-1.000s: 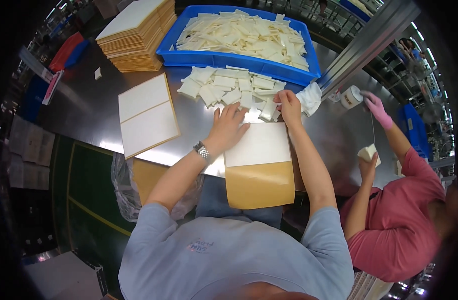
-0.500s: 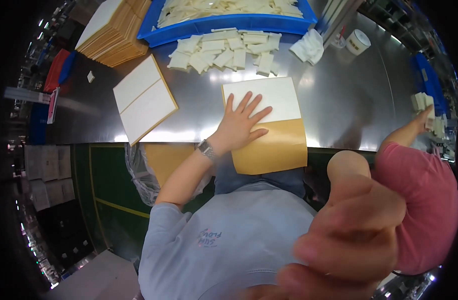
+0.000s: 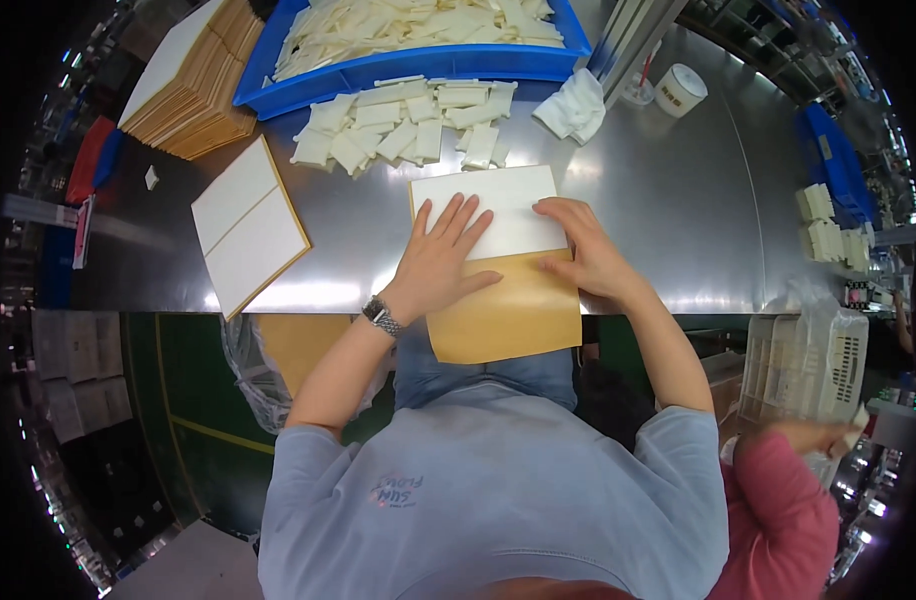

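Observation:
A white-faced sheet (image 3: 518, 190) lies at the table's front edge. Its near part is a bare tan paper flap (image 3: 506, 310) that hangs over the edge above my lap. My left hand (image 3: 440, 258) presses flat on the sheet's left side, fingers spread. At the right side rests my right hand (image 3: 590, 248), fingers slightly bent and thumb apart, touching the sheet and flap; nothing shows in its grasp. Off to the left lies a tilted white pad (image 3: 250, 225) with a tan edge. Beyond the sheet, many small cream plastic pieces (image 3: 403, 125) are heaped on the table.
A blue tray (image 3: 408, 68) full of cream pieces stands at the back, beside a stack of white-topped tan sheets (image 3: 193, 90). A crumpled white cloth (image 3: 575, 108) and a white tub (image 3: 681, 90) sit by a metal post. To the right, a co-worker's pink sleeve (image 3: 788, 510) shows.
My right hand has come down from close to the camera onto the sheet's right side. My left hand stays on the sheet. The co-worker's arm has moved back from the table.

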Available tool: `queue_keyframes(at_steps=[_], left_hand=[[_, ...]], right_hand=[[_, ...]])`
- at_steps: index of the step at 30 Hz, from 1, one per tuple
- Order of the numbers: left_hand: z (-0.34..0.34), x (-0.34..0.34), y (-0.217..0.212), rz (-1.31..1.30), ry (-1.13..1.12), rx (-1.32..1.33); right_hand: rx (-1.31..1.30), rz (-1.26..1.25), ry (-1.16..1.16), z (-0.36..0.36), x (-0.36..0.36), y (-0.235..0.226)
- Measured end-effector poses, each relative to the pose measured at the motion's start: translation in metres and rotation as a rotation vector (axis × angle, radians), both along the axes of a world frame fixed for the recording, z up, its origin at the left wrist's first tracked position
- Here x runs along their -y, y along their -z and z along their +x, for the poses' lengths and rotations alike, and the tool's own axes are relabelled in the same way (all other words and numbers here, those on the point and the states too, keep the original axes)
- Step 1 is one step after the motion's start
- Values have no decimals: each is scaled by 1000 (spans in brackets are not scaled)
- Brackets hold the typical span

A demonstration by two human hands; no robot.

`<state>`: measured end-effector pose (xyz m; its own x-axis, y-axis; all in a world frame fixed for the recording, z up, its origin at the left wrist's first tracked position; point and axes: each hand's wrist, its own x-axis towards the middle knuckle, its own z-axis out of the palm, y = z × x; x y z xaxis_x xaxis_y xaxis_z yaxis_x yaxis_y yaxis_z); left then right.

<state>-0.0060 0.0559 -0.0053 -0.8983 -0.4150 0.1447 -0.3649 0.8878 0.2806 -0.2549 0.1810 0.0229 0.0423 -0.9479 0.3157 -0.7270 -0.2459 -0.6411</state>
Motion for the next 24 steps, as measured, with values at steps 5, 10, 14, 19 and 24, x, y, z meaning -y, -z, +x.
queue_keyframes(at_steps=[5,10,14,19,24], left_hand=[[1,2,-1,-21,-6,29],[-1,7,1,11,6,26],[1,10,0,-5,-33,-5],[-43,39,-11,10,-277,-377],[-83,79,-11,-111,-360,-145]], right_hand=[[-178,-51,71,3,4,21],[375,-11,424,-10,22,40],[1132,-71,593,-25,24,17],[1292,175,207,-11,-20,31],[1071,272,155,28,-24,26]])
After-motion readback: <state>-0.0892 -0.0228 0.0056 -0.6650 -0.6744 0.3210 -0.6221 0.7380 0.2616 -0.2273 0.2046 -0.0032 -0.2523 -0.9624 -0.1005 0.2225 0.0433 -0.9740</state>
